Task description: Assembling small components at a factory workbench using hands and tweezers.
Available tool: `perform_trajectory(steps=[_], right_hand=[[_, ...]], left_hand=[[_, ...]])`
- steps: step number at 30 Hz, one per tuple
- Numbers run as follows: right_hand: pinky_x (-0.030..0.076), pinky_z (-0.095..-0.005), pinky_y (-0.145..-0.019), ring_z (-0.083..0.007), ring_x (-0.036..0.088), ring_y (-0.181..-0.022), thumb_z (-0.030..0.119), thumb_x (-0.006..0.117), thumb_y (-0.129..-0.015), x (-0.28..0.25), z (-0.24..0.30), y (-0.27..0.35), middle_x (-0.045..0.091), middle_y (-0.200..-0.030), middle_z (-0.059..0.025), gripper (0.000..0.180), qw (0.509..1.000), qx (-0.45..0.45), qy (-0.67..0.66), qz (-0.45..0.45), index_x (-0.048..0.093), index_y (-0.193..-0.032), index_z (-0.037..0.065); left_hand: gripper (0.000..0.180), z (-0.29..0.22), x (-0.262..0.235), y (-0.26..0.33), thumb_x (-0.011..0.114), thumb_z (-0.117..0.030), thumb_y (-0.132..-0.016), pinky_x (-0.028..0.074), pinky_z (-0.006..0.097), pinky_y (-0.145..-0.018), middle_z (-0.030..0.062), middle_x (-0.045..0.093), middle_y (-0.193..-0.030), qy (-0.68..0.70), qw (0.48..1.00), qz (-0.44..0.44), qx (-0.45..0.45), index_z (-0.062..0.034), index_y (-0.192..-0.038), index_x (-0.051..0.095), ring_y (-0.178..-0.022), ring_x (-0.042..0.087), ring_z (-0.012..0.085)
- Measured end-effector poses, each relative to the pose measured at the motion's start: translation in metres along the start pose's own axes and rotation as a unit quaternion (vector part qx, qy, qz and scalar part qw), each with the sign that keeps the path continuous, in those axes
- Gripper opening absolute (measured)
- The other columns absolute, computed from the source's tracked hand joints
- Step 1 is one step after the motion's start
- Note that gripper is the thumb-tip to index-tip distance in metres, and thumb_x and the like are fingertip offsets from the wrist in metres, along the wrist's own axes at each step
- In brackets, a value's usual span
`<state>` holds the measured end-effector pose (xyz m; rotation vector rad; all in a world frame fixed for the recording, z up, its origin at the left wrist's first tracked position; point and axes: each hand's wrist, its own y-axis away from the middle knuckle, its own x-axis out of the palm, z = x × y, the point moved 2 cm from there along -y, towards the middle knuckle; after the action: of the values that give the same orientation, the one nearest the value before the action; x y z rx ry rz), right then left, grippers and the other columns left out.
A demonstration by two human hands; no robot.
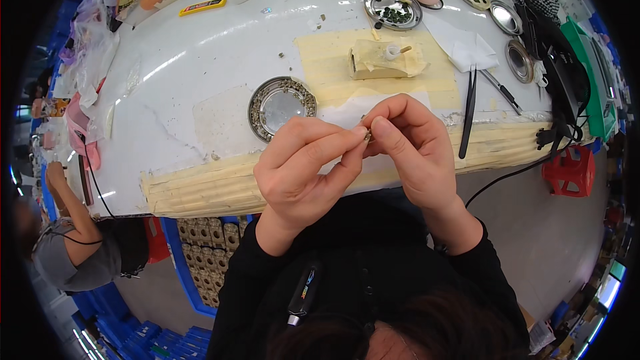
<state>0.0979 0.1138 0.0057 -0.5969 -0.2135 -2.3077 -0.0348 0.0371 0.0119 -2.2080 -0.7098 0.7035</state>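
Note:
My left hand [303, 173] and my right hand [420, 160] meet above the table's near edge, fingertips almost touching. Pinched between the left thumb and fingers is a small brownish metal-looking part [367, 136], too small to name. The right thumb and forefinger close together beside it; whether they grip the same part is hard to see. Just beyond my left hand lies a round metal dish [281, 108] with many tiny parts around its inside. To the right of my right hand, black tweezers [469, 117] lie across the taped edge.
A tape-wrapped block [387, 60] with a small cup stands behind my hands. Farther back is a metal plate [392, 8] of dark green bits. A pen-like tool [501, 91] lies right. Below left, a blue crate [176, 253] holds metal parts; another person [73, 247] sits at far left.

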Motion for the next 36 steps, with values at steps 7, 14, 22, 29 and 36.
perform_trajectory(steps=[7, 14, 22, 29, 36], right_hand=[[0.056, -0.027, -0.081, -0.0111, 0.065, -0.088, 0.005, 0.057, -0.097, 0.0034, -0.0008, 0.0029, 0.065, -0.095, -0.0068, 0.011, 0.999, -0.047, 0.008, 0.001, 0.058, -0.104, -0.003], [0.054, -0.0253, -0.08, -0.0112, 0.065, -0.087, 0.001, 0.06, -0.094, 0.0034, -0.0016, 0.0056, 0.065, -0.096, -0.0074, 0.012, 0.991, -0.096, 0.093, -0.013, 0.058, -0.104, -0.004], [0.055, -0.025, -0.078, -0.0109, 0.065, -0.087, 0.003, 0.06, -0.094, 0.0017, -0.0001, 0.0034, 0.065, -0.094, -0.0066, 0.012, 0.998, -0.046, 0.049, -0.007, 0.057, -0.104, -0.004], [0.056, -0.0261, -0.077, -0.0122, 0.066, -0.085, 0.006, 0.059, -0.096, -0.0032, -0.0007, -0.0007, 0.065, -0.093, -0.0076, 0.014, 1.0, 0.016, -0.015, 0.016, 0.057, -0.105, -0.004], [0.057, -0.0263, -0.078, -0.0126, 0.067, -0.085, 0.011, 0.058, -0.097, 0.0, -0.0012, -0.0006, 0.066, -0.093, -0.0083, 0.016, 0.997, 0.052, -0.047, 0.018, 0.058, -0.103, -0.003]], left_hand=[[0.026, 0.0011, 0.0002, 0.001, 0.076, 0.01, -0.066, 0.048, 0.026, -0.056, 0.0066, 0.066, -0.077, -0.002, 1.0, -0.01, -0.022, -0.0014, -0.089, 0.072, -0.066, 0.062, 0.0172], [0.026, 0.0014, 0.0022, 0.0013, 0.076, 0.009, -0.067, 0.048, 0.026, -0.056, 0.0064, 0.066, -0.078, -0.013, 1.0, -0.015, -0.014, -0.0012, -0.09, 0.072, -0.066, 0.062, 0.0171], [0.026, 0.0021, 0.0005, 0.0014, 0.076, 0.009, -0.067, 0.048, 0.026, -0.056, 0.006, 0.066, -0.078, -0.002, 1.0, -0.005, -0.028, -0.0016, -0.089, 0.072, -0.066, 0.062, 0.0166], [0.026, 0.0027, -0.0032, 0.0021, 0.076, 0.009, -0.068, 0.048, 0.025, -0.058, 0.006, 0.065, -0.079, 0.059, 0.996, 0.019, -0.061, -0.0025, -0.091, 0.074, -0.067, 0.062, 0.015], [0.027, 0.0049, -0.0063, 0.0012, 0.076, 0.009, -0.069, 0.048, 0.025, -0.058, 0.0059, 0.065, -0.079, 0.078, 0.994, 0.024, -0.067, -0.0028, -0.093, 0.074, -0.068, 0.062, 0.0142]])
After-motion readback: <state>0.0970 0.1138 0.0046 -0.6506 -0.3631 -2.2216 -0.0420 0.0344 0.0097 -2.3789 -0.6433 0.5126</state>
